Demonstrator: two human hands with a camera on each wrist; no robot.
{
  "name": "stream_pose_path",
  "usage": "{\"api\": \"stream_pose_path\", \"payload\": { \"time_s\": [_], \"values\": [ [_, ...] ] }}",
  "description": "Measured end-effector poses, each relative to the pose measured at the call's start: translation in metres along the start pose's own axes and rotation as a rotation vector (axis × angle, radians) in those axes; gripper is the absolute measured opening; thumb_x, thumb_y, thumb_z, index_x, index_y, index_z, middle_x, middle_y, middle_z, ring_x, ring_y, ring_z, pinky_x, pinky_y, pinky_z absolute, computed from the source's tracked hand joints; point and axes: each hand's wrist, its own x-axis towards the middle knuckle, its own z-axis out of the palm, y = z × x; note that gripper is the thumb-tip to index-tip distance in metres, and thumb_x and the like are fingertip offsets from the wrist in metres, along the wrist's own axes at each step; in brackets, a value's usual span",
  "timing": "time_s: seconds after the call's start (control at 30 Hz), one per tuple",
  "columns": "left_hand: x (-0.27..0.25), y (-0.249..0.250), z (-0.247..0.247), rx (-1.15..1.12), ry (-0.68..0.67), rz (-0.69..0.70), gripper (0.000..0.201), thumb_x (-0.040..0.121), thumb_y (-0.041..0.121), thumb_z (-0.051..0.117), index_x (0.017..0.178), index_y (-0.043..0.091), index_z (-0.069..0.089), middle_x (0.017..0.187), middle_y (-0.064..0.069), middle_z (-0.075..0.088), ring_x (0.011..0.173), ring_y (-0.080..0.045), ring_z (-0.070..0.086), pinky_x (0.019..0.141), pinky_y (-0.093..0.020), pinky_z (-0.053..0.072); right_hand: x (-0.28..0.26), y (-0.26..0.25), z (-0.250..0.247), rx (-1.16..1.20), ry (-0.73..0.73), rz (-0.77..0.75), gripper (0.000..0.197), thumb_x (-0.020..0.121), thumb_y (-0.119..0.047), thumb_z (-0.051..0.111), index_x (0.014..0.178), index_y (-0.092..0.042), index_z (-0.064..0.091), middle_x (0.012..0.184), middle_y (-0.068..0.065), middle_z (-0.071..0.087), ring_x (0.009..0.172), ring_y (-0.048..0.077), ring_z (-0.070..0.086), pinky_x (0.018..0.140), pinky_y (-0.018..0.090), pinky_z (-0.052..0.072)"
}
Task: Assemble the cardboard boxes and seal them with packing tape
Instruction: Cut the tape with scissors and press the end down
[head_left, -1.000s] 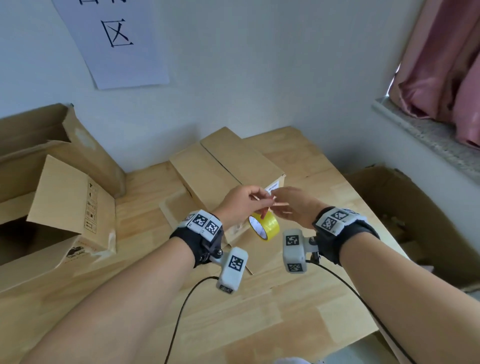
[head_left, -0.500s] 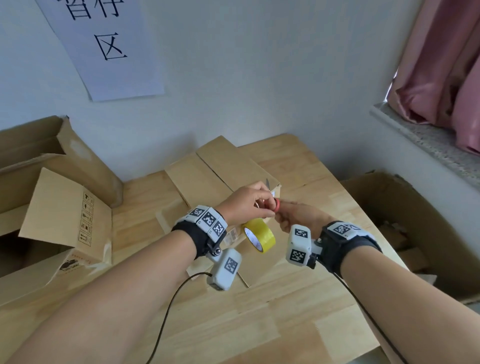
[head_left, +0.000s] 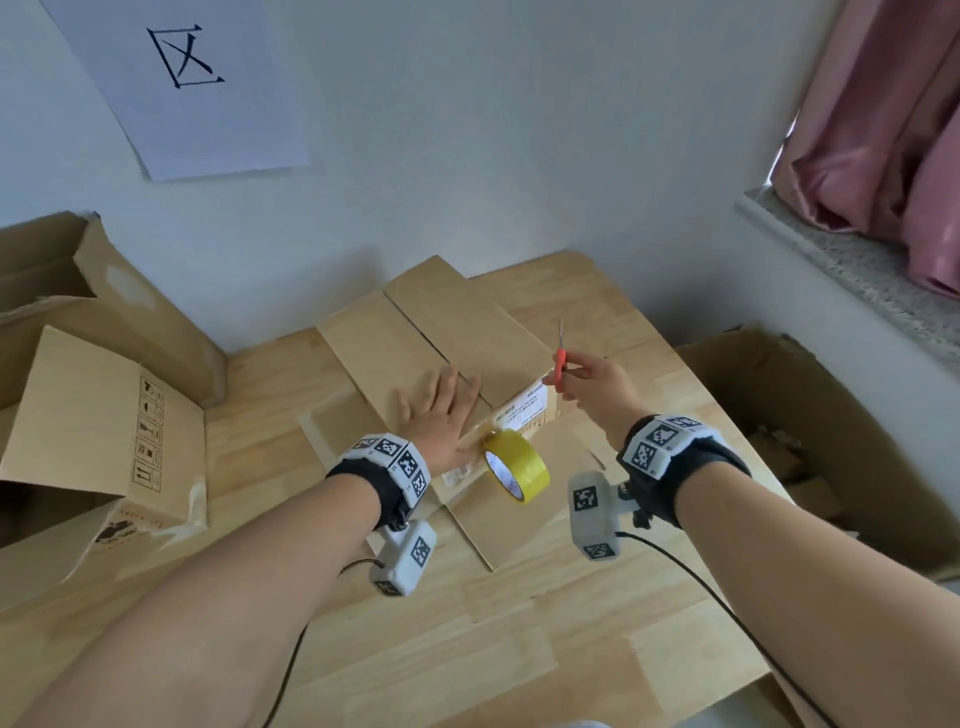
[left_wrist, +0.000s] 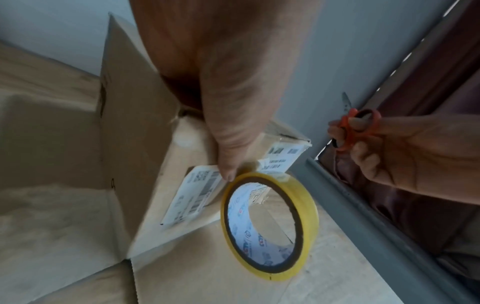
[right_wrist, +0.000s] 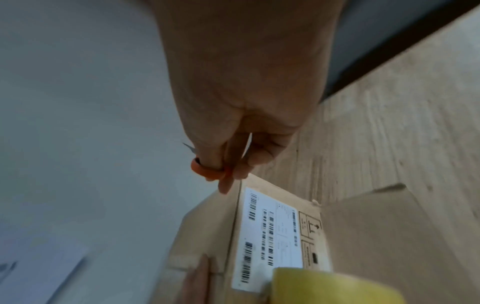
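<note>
Pressing flat on the cardboard box (head_left: 436, 338), left hand (head_left: 441, 410) open, right hand (head_left: 597, 382) gripping orange scissors (head_left: 559, 364), tape roll (head_left: 517, 465) seemingly hanging.

Left hand (head_left: 441, 415): palm down, fingers (head_left: 451, 382) extended flat, forearm reaching far. Right hand (head_left: 597, 382): raised, fingers curled in grip, to right of left hand.
</note>
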Motion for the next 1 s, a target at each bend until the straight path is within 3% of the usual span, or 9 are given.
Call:
{"api": "stream_pose_path", "payload": {
  "time_s": [0.07, 0.2, 0.3, 0.43, 0.57, 0.77, 0.87, 0.93, 1.0],
  "values": [
    [-0.001, -0.002, 0.000, 0.053, -0.005, 0.054, 0.096, 0.090, 0.052, 0.050, 0.145, 0.030, -0.025, 0.152, -0.005, -0.034, 0.141, -0.026, -0.028, 0.108, -0.064, -0.008, 0.000, -0.002, 0.002, -0.160, -0.001, -0.096, 0.023, 0.089, -0.013, 0.057, 0.103, -0.029, 0.063, 0.089, -0.006, 0.072, 0.082, 0.009, 0.062, 0.065, 0.019, 0.045],
    [-0.001, -0.010, 0.004, 0.204, -0.003, 0.230, 0.101, 0.089, 0.048, 0.056, 0.140, 0.031, -0.030, 0.153, -0.002, -0.032, 0.142, -0.024, -0.026, 0.111, -0.063, -0.006, -0.001, -0.001, 0.008, -0.285, -0.073, -0.165, 0.031, 0.083, -0.008, 0.062, 0.110, -0.023, 0.066, 0.098, 0.001, 0.073, 0.097, 0.016, 0.066, 0.087, 0.034, 0.053],
    [0.005, -0.018, -0.003, 0.295, 0.006, 0.297, 0.103, 0.088, 0.046, 0.059, 0.138, 0.032, -0.030, 0.145, 0.003, -0.038, 0.142, -0.022, -0.025, 0.113, -0.059, -0.006, -0.006, 0.005, 0.014, -0.382, -0.164, -0.175, 0.029, 0.082, -0.007, 0.061, 0.104, -0.024, 0.069, 0.095, 0.001, 0.072, 0.094, 0.019, 0.065, 0.084, 0.037, 0.054],
    [0.012, -0.026, -0.012, 0.274, 0.041, 0.309, 0.102, 0.089, 0.037, 0.061, 0.140, 0.037, -0.026, 0.146, 0.007, -0.035, 0.141, -0.016, -0.025, 0.114, -0.051, -0.008, -0.009, 0.009, 0.019, -0.455, -0.145, -0.224, 0.020, 0.088, -0.017, 0.060, 0.103, -0.028, 0.067, 0.083, -0.006, 0.066, 0.076, 0.012, 0.057, 0.060, 0.017, 0.044],
    [0.006, -0.023, -0.003, 0.198, 0.144, 0.323, 0.083, 0.096, 0.028, 0.050, 0.145, 0.030, -0.016, 0.154, 0.009, -0.020, 0.141, -0.008, -0.021, 0.118, -0.041, -0.008, -0.007, 0.011, 0.020, -0.440, -0.100, -0.211, 0.025, 0.087, -0.018, 0.062, 0.111, -0.027, 0.065, 0.090, -0.007, 0.066, 0.081, 0.009, 0.058, 0.061, 0.010, 0.040],
    [0.006, -0.029, 0.012, 0.147, 0.220, 0.373, 0.066, 0.101, 0.029, 0.039, 0.144, 0.025, -0.011, 0.160, 0.003, 0.001, 0.146, -0.014, -0.005, 0.117, -0.040, -0.006, -0.004, 0.012, 0.025, -0.513, -0.090, -0.166, 0.030, 0.089, -0.023, 0.062, 0.118, -0.026, 0.059, 0.095, -0.006, 0.062, 0.086, 0.011, 0.055, 0.062, 0.016, 0.040],
    [0.005, -0.028, 0.005, 0.107, 0.199, 0.380, 0.061, 0.100, 0.046, 0.026, 0.151, 0.024, 0.001, 0.160, 0.006, 0.000, 0.146, -0.011, -0.006, 0.119, -0.039, -0.005, 0.000, 0.010, 0.023, -0.484, -0.097, -0.140, 0.024, 0.092, -0.025, 0.058, 0.115, -0.025, 0.056, 0.084, -0.008, 0.058, 0.076, 0.010, 0.053, 0.056, 0.016, 0.036],
    [0.002, -0.024, -0.006, 0.012, 0.199, 0.371, 0.069, 0.092, 0.061, 0.012, 0.151, 0.026, 0.013, 0.159, 0.007, 0.007, 0.146, -0.010, 0.002, 0.117, -0.034, -0.001, 0.005, 0.009, 0.021, -0.474, -0.093, -0.104, 0.020, 0.095, -0.028, 0.051, 0.115, -0.022, 0.050, 0.083, -0.005, 0.062, 0.073, 0.012, 0.057, 0.059, 0.024, 0.045],
    [0.007, -0.020, -0.017, -0.086, 0.234, 0.323, 0.059, 0.097, 0.053, 0.016, 0.149, 0.027, 0.024, 0.157, 0.007, 0.018, 0.145, -0.011, 0.014, 0.117, -0.031, 0.005, 0.012, 0.005, 0.020, -0.489, -0.086, -0.061, 0.028, 0.097, -0.030, 0.046, 0.122, -0.017, 0.046, 0.094, 0.004, 0.067, 0.083, 0.020, 0.064, 0.074, 0.037, 0.054]
  ]
}}
